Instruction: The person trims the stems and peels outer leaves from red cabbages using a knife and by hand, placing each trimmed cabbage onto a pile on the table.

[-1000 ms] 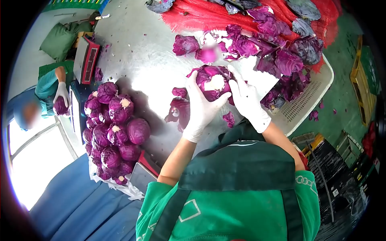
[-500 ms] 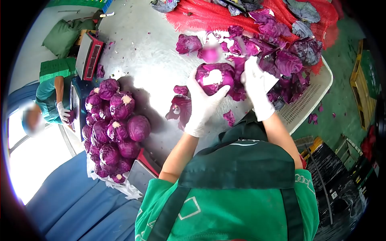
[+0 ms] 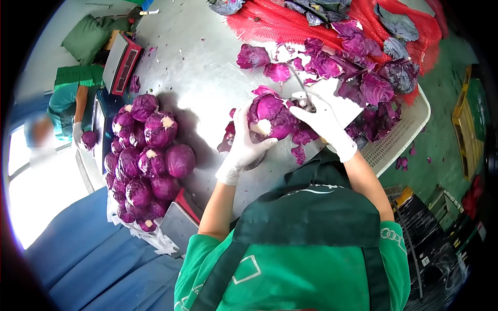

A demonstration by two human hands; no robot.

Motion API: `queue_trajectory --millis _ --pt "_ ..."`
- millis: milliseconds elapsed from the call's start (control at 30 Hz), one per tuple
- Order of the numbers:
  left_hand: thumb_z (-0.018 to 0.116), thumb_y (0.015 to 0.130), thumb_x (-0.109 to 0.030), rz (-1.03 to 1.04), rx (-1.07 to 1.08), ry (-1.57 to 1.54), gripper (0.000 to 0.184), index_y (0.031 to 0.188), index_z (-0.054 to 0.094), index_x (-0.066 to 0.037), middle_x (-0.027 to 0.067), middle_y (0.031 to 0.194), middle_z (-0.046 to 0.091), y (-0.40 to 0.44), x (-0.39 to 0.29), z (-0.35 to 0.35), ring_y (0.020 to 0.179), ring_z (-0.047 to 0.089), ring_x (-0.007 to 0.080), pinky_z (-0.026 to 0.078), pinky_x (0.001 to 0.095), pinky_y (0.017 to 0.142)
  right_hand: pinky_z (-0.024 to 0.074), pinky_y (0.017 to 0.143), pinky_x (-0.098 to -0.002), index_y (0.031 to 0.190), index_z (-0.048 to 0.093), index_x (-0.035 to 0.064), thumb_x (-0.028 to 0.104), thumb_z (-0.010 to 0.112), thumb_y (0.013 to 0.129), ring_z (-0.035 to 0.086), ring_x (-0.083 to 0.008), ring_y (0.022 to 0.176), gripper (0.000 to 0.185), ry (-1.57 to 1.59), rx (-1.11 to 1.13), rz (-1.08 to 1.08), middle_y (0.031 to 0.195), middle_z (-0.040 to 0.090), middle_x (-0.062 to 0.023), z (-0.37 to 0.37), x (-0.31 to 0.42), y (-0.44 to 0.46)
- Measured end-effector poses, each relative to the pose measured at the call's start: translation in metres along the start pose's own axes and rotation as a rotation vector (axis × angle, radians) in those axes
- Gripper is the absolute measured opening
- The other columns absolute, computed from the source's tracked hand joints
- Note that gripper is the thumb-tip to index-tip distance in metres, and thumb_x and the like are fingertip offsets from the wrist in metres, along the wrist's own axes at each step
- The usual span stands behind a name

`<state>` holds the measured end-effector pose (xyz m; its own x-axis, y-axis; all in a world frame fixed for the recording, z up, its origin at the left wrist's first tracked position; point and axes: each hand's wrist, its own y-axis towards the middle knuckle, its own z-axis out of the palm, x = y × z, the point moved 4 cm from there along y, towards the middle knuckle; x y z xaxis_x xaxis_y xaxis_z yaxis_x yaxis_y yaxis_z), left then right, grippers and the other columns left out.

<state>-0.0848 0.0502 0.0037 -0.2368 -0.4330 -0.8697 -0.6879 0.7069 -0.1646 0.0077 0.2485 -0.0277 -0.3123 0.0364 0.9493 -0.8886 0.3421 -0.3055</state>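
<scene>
A purple cabbage (image 3: 273, 115) with a pale cut stem is cradled in my gloved left hand (image 3: 245, 140), its stem end tilted toward the lower left. My gloved right hand (image 3: 324, 124) is closed at the cabbage's right side. From its fingers a thin grey blade (image 3: 300, 83), seemingly a knife, points up and away; its handle is mostly hidden. Loose purple leaves (image 3: 303, 136) lie under and beside the cabbage. Past the hands are more leaves (image 3: 324, 65) and a white sheet or board (image 3: 345, 111).
Several cabbages (image 3: 150, 160) are heaped at left beside a scale (image 3: 179, 223). A pale crate (image 3: 420, 122) stands at right, red netting (image 3: 270, 23) at the far edge. Across the table, a co-worker's gloved hand (image 3: 78, 136) touches a cabbage (image 3: 89, 140).
My right hand left the cabbage, reached to the leaves, and is now back beside it with a thin blade. My left hand has turned the cabbage, its stem now facing lower left.
</scene>
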Motion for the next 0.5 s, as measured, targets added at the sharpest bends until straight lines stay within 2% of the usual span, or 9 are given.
queue_trajectory --millis 67,100,200,233,300,333,400,467,500 --pt "0.094 0.059 -0.029 -0.038 -0.069 0.133 0.116 0.145 0.023 0.004 0.0253 0.142 0.029 -0.004 -0.019 0.001 0.134 0.034 0.0370 0.031 0.0453 0.113 0.0491 0.086 -0.0331 0.121 0.061 0.0012 0.033 0.075 0.085 0.061 -0.0207 0.091 0.050 -0.265 0.014 -0.175 0.099 0.063 -0.0110 0.008 0.021 -0.008" --pt "0.095 0.057 -0.032 -0.103 -0.131 0.185 0.119 0.143 0.022 0.008 0.0267 0.140 0.032 -0.004 -0.026 0.006 0.132 0.035 0.0397 0.031 0.0454 0.112 0.0487 0.091 -0.0376 0.120 0.061 -0.0002 0.037 0.073 0.085 0.062 -0.0285 0.101 0.053 -0.355 -0.007 -0.215 0.107 0.062 -0.0173 0.013 0.027 -0.011" --pt "0.094 0.057 -0.030 -0.024 -0.229 0.340 0.121 0.145 0.021 0.006 0.0279 0.141 0.032 -0.007 -0.027 0.019 0.134 0.033 0.0418 0.028 0.0464 0.113 0.0509 0.087 -0.0385 0.117 0.061 0.0004 0.040 0.070 0.087 0.065 -0.0308 0.095 0.051 -0.318 0.048 0.012 0.098 0.064 -0.0180 0.014 0.029 -0.009" --pt "0.094 0.059 -0.032 0.030 -0.225 0.388 0.122 0.148 0.018 0.005 0.0275 0.142 0.031 -0.008 -0.031 0.020 0.134 0.034 0.0402 0.030 0.0464 0.113 0.0509 0.087 -0.0385 0.117 0.061 0.0004 0.040 0.070 0.087 0.065 -0.0308 0.095 0.051 -0.323 0.048 0.017 0.098 0.064 -0.0180 0.014 0.023 -0.011" --pt "0.094 0.059 -0.031 0.026 -0.204 0.366 0.124 0.149 0.016 0.005 0.0276 0.144 0.030 -0.008 -0.037 0.020 0.135 0.031 0.0408 0.029 0.0474 0.114 0.0537 0.074 -0.0401 0.105 0.061 0.0037 0.037 0.064 0.091 0.066 -0.0306 0.082 0.037 -0.579 -0.130 -0.380 0.086 0.064 -0.0155 0.014 0.029 -0.020" --pt "0.094 0.058 -0.029 0.025 -0.187 0.351 0.126 0.150 0.015 0.004 0.0278 0.145 0.028 -0.009 -0.038 0.020 0.137 0.029 0.0413 0.027 0.0483 0.115 0.0537 0.074 -0.0401 0.105 0.061 0.0037 0.037 0.064 0.091 0.066 -0.0306 0.082 0.037 -0.583 -0.124 -0.376 0.086 0.064 -0.0155 0.012 0.034 -0.024" --pt "0.093 0.057 -0.027 0.040 -0.165 0.353 0.127 0.151 0.013 0.003 0.0268 0.148 0.026 -0.010 -0.036 0.026 0.139 0.025 0.0419 0.025 0.0495 0.116 0.0542 0.065 -0.0407 0.094 0.060 0.0065 0.033 0.058 0.092 0.066 -0.0295 0.073 0.027 -0.879 0.008 -0.281 0.078 0.062 -0.0130 0.012 0.043 -0.031" --pt "0.091 0.057 -0.016 0.060 -0.167 0.302 0.121 0.150 0.015 0.003 0.0276 0.146 0.024 -0.011 -0.042 0.029 0.138 0.026 0.0404 0.034 0.0433 0.112 0.0549 0.062 -0.0390 0.090 0.059 0.0072 0.031 0.057 0.092 0.067 -0.0273 0.068 0.024 -1.017 0.015 -0.293 0.076 0.062 -0.0101 0.004 0.033 -0.028" --pt "0.091 0.057 -0.016 0.059 -0.180 0.374 0.121 0.149 0.016 0.004 0.0281 0.146 0.024 -0.013 -0.044 0.027 0.138 0.026 0.0414 0.033 0.0452 0.112 0.0551 0.063 -0.0390 0.091 0.059 0.0067 0.030 0.058 0.091 0.067 -0.0265 0.068 0.024 -1.081 -0.038 -0.313 0.076 0.062 -0.0103 -0.009 0.019 -0.024"
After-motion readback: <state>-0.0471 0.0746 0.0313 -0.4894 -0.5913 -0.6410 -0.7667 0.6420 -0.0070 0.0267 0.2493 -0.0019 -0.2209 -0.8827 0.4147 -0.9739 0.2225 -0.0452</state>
